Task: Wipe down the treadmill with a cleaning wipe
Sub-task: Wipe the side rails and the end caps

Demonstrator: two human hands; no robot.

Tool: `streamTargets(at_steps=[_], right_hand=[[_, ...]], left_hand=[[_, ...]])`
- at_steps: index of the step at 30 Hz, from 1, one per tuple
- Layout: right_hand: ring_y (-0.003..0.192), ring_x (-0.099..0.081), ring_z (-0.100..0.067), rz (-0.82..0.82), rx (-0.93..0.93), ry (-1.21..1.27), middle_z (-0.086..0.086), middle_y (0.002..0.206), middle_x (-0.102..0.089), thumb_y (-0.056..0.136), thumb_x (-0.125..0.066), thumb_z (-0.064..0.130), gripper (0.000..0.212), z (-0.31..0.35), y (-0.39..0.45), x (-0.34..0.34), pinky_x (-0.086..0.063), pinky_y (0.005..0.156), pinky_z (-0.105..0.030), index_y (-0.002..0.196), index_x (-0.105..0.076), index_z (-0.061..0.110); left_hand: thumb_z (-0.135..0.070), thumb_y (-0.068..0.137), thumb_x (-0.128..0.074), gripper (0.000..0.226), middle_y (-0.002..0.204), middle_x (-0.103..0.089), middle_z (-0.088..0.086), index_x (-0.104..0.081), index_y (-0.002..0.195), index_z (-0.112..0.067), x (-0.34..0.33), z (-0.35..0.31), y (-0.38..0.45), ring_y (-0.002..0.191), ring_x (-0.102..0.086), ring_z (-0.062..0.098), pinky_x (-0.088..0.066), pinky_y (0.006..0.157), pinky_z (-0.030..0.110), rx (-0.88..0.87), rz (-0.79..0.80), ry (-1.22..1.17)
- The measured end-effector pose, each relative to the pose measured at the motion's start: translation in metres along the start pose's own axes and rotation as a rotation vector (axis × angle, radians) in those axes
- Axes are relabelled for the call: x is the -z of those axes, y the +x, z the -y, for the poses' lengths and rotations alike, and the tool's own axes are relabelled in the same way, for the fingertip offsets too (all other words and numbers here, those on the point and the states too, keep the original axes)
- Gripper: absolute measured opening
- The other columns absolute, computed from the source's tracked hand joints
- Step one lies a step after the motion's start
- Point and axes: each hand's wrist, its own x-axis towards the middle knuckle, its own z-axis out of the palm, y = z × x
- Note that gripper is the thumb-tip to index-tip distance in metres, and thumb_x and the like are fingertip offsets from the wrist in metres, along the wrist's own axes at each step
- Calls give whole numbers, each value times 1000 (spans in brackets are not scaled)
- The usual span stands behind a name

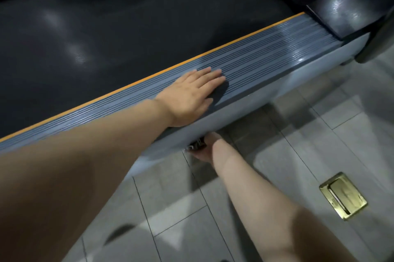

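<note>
A dark wipe (220,91) lies on the treadmill's ribbed side rail (266,52), pinned under the flat, spread left hand (189,95). The right hand (205,147) reaches below the frame, gripping something dark I can't identify.

- Grey tiled floor (351,133) with thin dark grout lines.
- The treadmill (266,52) stands on it.
- 1 brass floor plate (342,196) is set into the tiles, near the treadmill.

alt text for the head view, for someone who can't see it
A person's left hand presses flat on a dark wipe on the treadmill's ribbed grey side rail, beside the black belt. The right hand reaches under the rail's edge, above a tiled floor.
</note>
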Motion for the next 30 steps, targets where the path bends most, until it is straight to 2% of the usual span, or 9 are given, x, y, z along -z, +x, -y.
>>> streamTargets(at_steps=[2,5,9,12,17,20,22,26,30], right_hand=[[56,-52,-21,-66,101,10,-13,72,-62,98,-40,16,28,34,-10,2,-37,61,-30,80,-60,12],[79,-56,-24,-135,289,40,-22,116,-65,95,-36,8,31,84,-37,14,-50,75,-37,113,-61,8],[110,-58,-26,-271,503,73,-12,123,-56,103,-32,10,36,120,-81,8,-51,90,-39,137,-45,5],[102,-56,-23,-288,343,33,-8,120,-55,104,-34,15,22,102,-81,-14,-49,89,-41,118,-51,13],[92,-53,-35,-22,-8,-160,-18,104,-57,102,-42,9,15,84,-70,2,-41,96,-52,96,-56,3],[110,-50,-39,-14,-20,-199,-21,115,-55,98,-42,-3,20,100,-64,12,-43,101,-54,110,-58,-3],[112,-53,-40,-18,14,-206,-26,116,-54,95,-30,-14,31,113,-69,21,-46,100,-49,114,-54,-10],[86,-68,-23,123,355,-381,-17,93,-67,95,-49,-9,12,136,-104,45,-59,81,-31,98,-60,-7],[75,-69,-9,2,801,-564,-3,92,-72,93,-61,9,7,117,-93,43,-56,70,-25,96,-63,14]], left_hand=[[-37,96,-23,62,165,-15,-4,-21,157,-26,-5,-5,10,152,-9,18,-4,124,38,48,13,-3],[-42,97,-15,61,165,-14,-5,-22,157,-29,-7,-4,7,152,-9,17,-2,124,37,40,13,5],[-42,98,-13,61,164,-19,-5,-26,156,-28,-8,-7,6,152,-14,18,-7,124,40,71,-6,5],[-40,99,-18,58,163,-23,-5,-29,155,-28,-11,-9,5,151,-17,19,-10,124,41,79,-26,9],[-43,101,-24,49,148,-45,-9,-48,142,-32,-10,-16,17,136,-40,20,-25,111,38,173,-133,-65],[-44,99,-26,48,126,-50,0,-50,139,-29,-13,-39,40,116,-44,27,-27,101,39,332,-205,-60],[-40,100,-31,49,131,-49,3,-46,144,-25,-17,-40,46,120,-43,28,-25,108,42,332,-220,22],[-41,102,-23,53,157,-35,-6,-38,151,-27,-16,-33,45,143,-32,17,-18,120,39,333,-174,-70],[-44,102,-19,55,158,-34,-8,-40,149,-26,-16,-35,46,146,-28,13,-16,121,37,347,-178,-71]])
